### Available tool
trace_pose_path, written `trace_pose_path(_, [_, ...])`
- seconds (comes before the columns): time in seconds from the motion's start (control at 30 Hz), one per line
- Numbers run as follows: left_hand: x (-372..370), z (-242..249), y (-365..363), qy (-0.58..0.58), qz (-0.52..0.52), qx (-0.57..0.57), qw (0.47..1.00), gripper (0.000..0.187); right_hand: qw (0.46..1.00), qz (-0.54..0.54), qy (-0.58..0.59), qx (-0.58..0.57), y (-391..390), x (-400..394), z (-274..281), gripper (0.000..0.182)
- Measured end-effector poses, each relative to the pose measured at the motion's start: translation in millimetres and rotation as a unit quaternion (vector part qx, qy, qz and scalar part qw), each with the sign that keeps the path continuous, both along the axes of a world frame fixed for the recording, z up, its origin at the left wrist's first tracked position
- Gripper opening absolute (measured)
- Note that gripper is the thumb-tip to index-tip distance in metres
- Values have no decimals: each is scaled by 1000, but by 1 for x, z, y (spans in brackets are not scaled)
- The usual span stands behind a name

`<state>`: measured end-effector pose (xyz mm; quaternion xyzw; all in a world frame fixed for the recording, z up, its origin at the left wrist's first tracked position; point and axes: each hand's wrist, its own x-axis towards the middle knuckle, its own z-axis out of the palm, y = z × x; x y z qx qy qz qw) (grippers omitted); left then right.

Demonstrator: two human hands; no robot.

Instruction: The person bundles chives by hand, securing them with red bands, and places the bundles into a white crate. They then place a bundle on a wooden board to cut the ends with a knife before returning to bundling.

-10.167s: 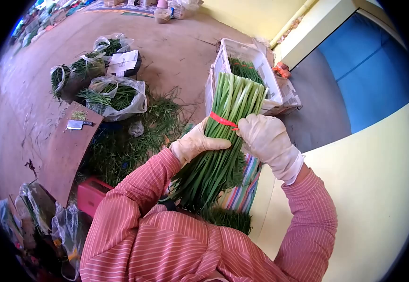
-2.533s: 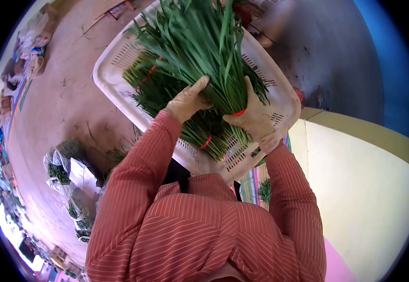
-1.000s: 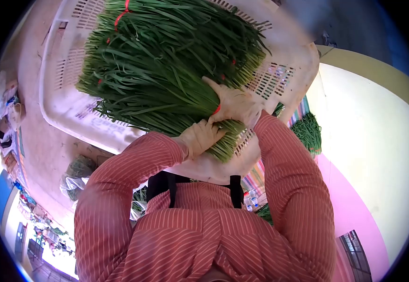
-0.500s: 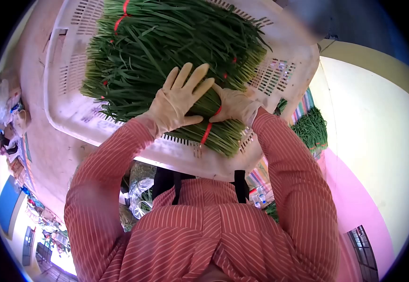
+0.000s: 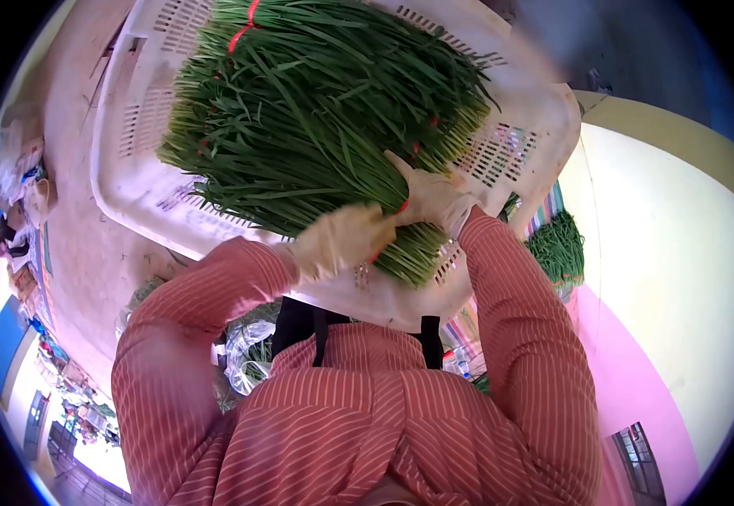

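Observation:
Tied bundles of garlic chives (image 5: 316,93), dark green leaves with pale cut stems, are piled in a white slotted plastic crate (image 5: 135,185). The nearest bundle (image 5: 422,253) lies along the crate's near side, bound with red ties. My right hand (image 5: 430,201), in a pale glove, grips this bundle by its tie, with the thumb pointing up over the leaves. My left hand (image 5: 341,242), gloved too, is on the near side of the same bundle beside a red tie. Motion blurs its fingers, so its grip does not show.
More green bundles (image 5: 556,249) lie on striped cloth to the right of the crate. A clear plastic bag (image 5: 249,354) with greens sits below the crate's near edge. Assorted bags (image 5: 25,202) are along the far left, and a pale wall (image 5: 670,253) rises at right.
My left hand has gone from lying spread on the leaves to the bundle's near side, lower and closer to my right hand. My right hand stays at the tie. The view has shifted slightly.

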<state>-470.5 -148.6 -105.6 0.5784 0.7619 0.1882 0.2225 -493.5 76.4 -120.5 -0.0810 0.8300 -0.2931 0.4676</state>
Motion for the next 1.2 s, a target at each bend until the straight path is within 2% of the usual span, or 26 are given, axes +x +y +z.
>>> trace_pose_path(0.03, [15,-7,-2,41,-33,48,997,42,1000,7,-9,13,0,-2,-2,122])
trace_pose_path(0.07, [18,-7,1,45,-30,43,998,42,999,12,-19,26,0,-4,-3,122])
trace_pose_path(0.13, [22,-8,14,60,-38,-123,990,35,1000,16,-13,21,1,-8,2,123])
trace_pose_path(0.23, [30,-20,24,129,-34,-100,986,26,1000,8,-3,13,1,-4,-1,123])
trace_pose_path(0.33, [35,-40,25,106,12,-93,990,19,1000,-20,3,16,-7,5,-10,123])
trace_pose_path(0.4, [34,-37,23,102,11,-88,991,18,999,-40,-4,23,-8,17,-19,123])
trace_pose_path(0.47, [21,-29,20,105,10,-82,991,18,998,-62,11,-16,-5,15,-23,123])
trace_pose_path(0.53, [9,-15,18,3,42,-165,985,21,999,-47,18,7,-8,14,-23,123])
trace_pose_path(0.57, [0,-30,15,-19,68,-95,993,27,998,-46,27,12,-8,15,-24,124])
trace_pose_path(0.6, [-17,-18,10,77,81,-49,992,40,998,-50,36,21,-5,20,-26,124])
trace_pose_path(0.63, [-35,-10,9,126,105,-46,985,54,993,-64,88,-35,1,26,-32,121])
trace_pose_path(0.67, [-54,1,8,132,113,-70,982,70,994,-71,79,-24,5,24,-31,121])
trace_pose_path(0.73, [-73,-18,2,131,143,-144,970,83,994,-72,-77,-20,7,8,-21,122])
trace_pose_path(0.8, [-76,-34,-6,128,132,-123,975,83,998,-33,-49,34,14,-2,-11,123])
trace_pose_path(0.87, [-75,-39,-6,131,129,-125,975,83,981,-119,-150,26,19,-10,-21,122])
trace_pose_path(0.9, [-75,-40,-7,140,129,-130,973,82,980,-115,-159,35,19,-12,-26,114])
trace_pose_path(0.93, [-77,-44,-8,140,128,-128,973,82,980,-117,-158,37,18,-11,-29,114])
trace_pose_path(1.0, [-76,-52,-8,158,137,-91,974,78,985,-93,-110,99,12,-5,-27,103])
trace_pose_path(1.03, [-75,-56,-8,155,134,-89,975,78,984,-95,-112,100,10,-3,-25,103])
trace_pose_path(1.1, [-74,-57,-8,139,137,-124,973,83,986,-99,-50,125,4,-1,-16,97])
trace_pose_path(1.2, [-75,-55,-7,112,135,-129,976,82,983,-123,-49,129,3,11,-37,99])
